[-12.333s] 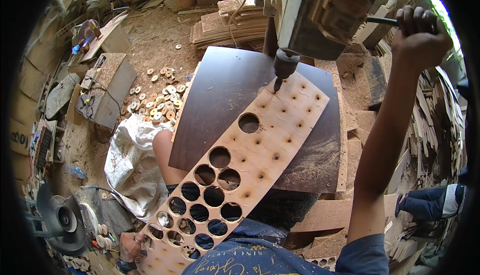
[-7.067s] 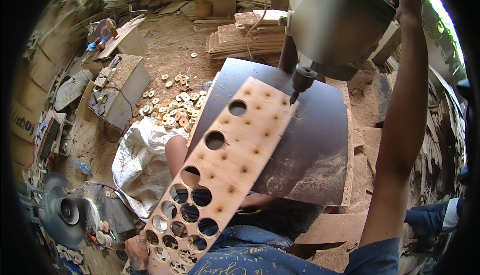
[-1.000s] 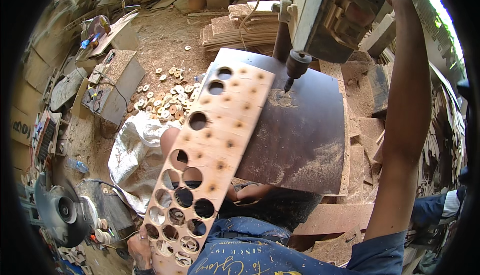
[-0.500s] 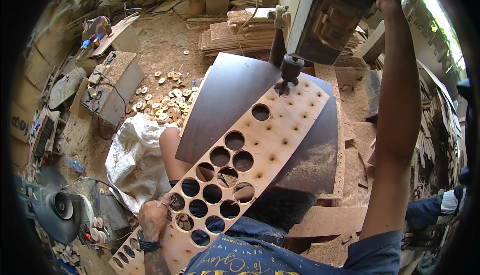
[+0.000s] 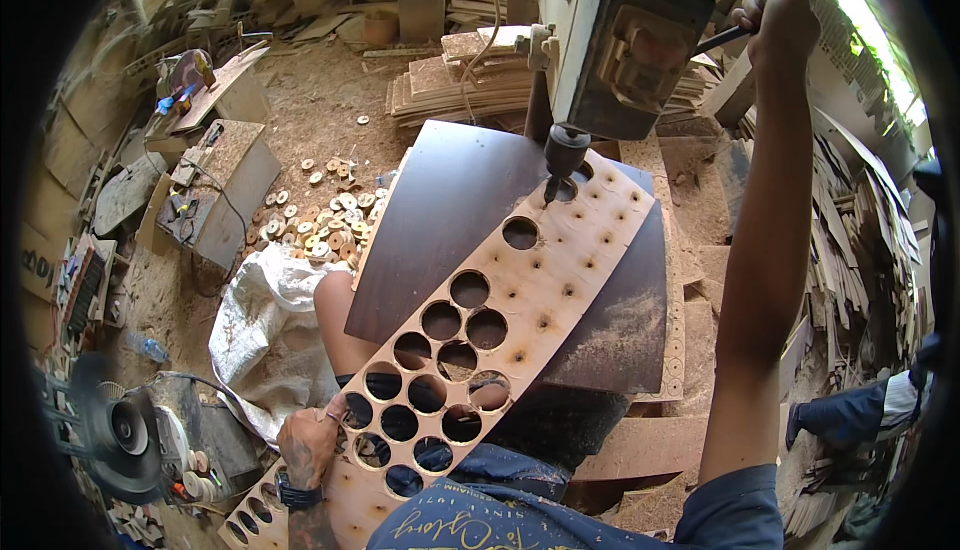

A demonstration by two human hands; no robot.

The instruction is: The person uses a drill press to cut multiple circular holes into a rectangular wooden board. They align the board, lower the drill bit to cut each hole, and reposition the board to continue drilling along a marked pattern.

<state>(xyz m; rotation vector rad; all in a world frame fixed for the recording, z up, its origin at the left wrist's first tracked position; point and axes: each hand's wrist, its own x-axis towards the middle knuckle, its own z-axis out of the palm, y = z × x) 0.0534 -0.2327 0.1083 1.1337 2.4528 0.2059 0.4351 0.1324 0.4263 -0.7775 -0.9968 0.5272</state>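
A long plywood board [image 5: 545,295] lies slantwise on the dark work table [image 5: 425,215], with round holes cut through its near half and small dark pilot marks on the rest. My left hand [image 5: 308,443], wearing a dark wristband, grips the board's left edge near my body. At upper right, my right hand [image 5: 785,18] is closed around the lever [image 5: 722,40] of a drill press [image 5: 625,50]. The chuck [image 5: 567,153] hangs over the board's far end, its cutter beside a round hole. Whether the cutter touches the wood I cannot tell.
Cut wooden discs [image 5: 335,218] lie heaped on the dusty floor left of the table. A white sack [image 5: 265,325] sits by my leg, a fan [image 5: 125,425] at lower left. Stacked boards [image 5: 465,80] stand behind. Another person's leg [image 5: 850,412] shows at right.
My right hand appears lower, and more of the lever shows. The chuck sits lower and slightly left in the picture, though the whole view has shifted. My left hand keeps its hold.
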